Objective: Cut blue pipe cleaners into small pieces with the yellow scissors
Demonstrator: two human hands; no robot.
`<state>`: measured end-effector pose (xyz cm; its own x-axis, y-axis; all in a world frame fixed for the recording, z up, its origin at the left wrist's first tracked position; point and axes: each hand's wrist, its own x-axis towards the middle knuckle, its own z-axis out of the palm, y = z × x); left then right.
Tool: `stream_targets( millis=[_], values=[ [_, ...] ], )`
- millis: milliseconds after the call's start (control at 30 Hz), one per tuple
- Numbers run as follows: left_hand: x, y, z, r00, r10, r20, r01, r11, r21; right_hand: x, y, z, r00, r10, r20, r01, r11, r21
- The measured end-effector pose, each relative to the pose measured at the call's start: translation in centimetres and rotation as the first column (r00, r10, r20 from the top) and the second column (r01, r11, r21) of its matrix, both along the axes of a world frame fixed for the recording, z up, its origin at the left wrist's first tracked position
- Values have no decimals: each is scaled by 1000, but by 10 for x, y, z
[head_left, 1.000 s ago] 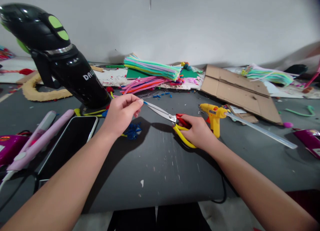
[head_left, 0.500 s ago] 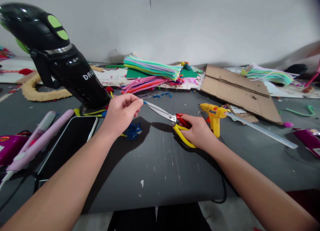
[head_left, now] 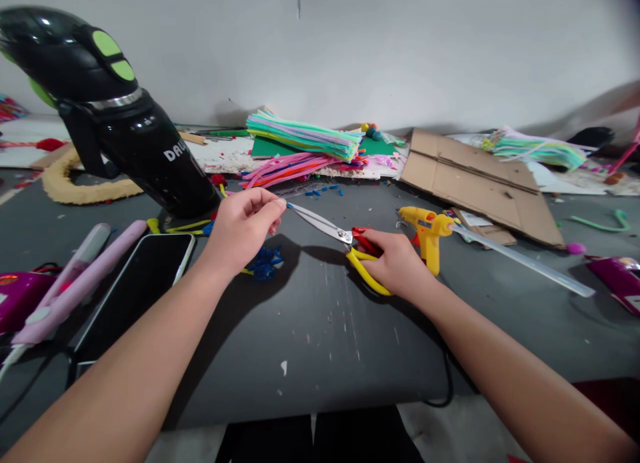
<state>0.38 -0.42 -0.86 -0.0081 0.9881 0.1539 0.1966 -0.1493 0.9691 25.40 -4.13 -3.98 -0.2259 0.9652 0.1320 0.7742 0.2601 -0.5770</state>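
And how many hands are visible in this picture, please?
2: the left hand, left of centre, pinching a small blue piece; the right hand, right of centre, gripping scissors. No others are visible.

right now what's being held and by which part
Right hand: scissors, by the red and yellow handles. Left hand: apparently a blue bit at the scissors' tips; gripped part hidden.
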Motion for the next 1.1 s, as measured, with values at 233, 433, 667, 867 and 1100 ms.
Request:
stream_targets(
  millis=[233, 433, 667, 867, 1100],
  values=[
    [2, -1, 1, 1000, -13, 8, 13, 1000, -9, 1, 0, 0, 1000, -27, -11, 27, 1000, -2],
    [2, -1, 1, 1000, -20, 20, 20, 1000, -16, -1, -2, 3, 998, -10, -60, 8, 999, -31],
    [0, -1, 3, 999, -46, 9, 46, 999, 10, 0, -2, 3, 998, 17, -56, -18, 1000, -26],
    [-1, -2, 7, 997, -38, -69, 38, 999, 10, 0, -2, 3, 999, 7, -50, -9, 999, -33],
    [-1, -2, 8, 997, -17, -71, 18, 1000, 13, 1, -2, 4, 1000, 1, -29, -2, 1000, -24]
  ],
)
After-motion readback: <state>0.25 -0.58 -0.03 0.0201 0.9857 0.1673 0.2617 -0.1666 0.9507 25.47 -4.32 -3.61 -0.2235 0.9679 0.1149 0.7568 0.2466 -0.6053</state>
